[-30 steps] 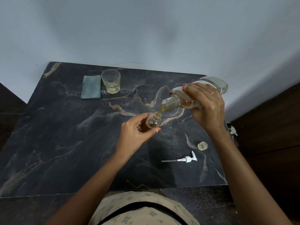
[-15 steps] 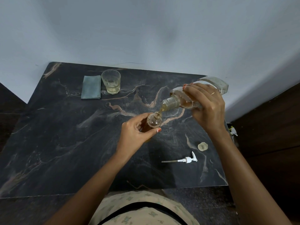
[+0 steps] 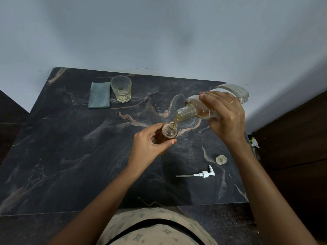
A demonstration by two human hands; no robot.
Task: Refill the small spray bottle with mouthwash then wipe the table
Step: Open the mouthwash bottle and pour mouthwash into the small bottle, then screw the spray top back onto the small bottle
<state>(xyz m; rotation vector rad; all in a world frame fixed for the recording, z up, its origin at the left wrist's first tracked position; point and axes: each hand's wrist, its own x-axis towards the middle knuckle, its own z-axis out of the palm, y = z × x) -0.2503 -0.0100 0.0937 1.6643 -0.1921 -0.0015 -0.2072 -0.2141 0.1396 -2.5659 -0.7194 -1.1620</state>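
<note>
Amber-filled small spray bottle mid-table, base hidden by left hand, fingers curled round it. At 2 o'clock, right hand wrapped over tilted mouthwash bottle, neck pointing 8 o'clock.

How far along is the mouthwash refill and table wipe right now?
Done: the spray pump and cap lie off on the table. In hand: the right hand tilts the mouthwash bottle, pouring into the small spray bottle that the left hand grips. Left: refit the pump, recap, then wipe with the folded cloth lying untouched beside the glass.
</note>
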